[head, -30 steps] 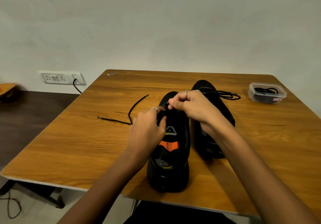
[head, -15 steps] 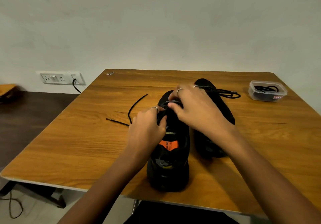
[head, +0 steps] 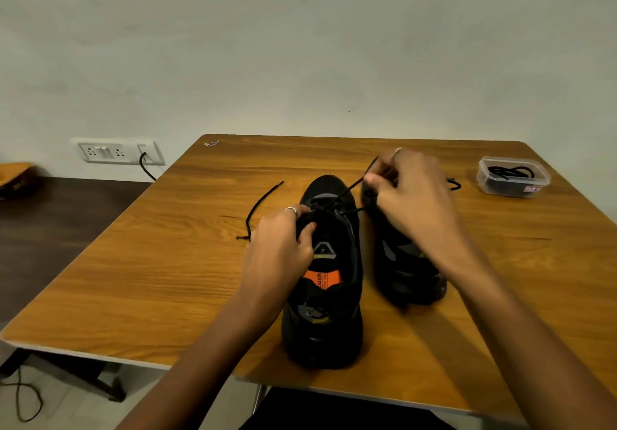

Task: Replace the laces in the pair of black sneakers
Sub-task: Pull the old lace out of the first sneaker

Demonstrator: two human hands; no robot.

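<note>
Two black sneakers stand side by side on the wooden table, heels toward me. The near sneaker shows an orange insole label. My left hand grips its tongue and left eyelet edge. My right hand pinches a black lace and holds it taut, up and to the right from the near sneaker's lower eyelets. The lace's other end trails loose on the table to the left. The far sneaker is partly hidden behind my right hand and forearm.
A clear plastic box with black laces inside sits at the table's back right. A wall socket with a black cable is at the left, beside a dark lower surface. The table's front edge is close to my body.
My right hand has moved up and to the right from the near sneaker's eyelets, drawing the lace out taut. The loose end on the left has slid shorter toward the shoe. My left hand stays put.
</note>
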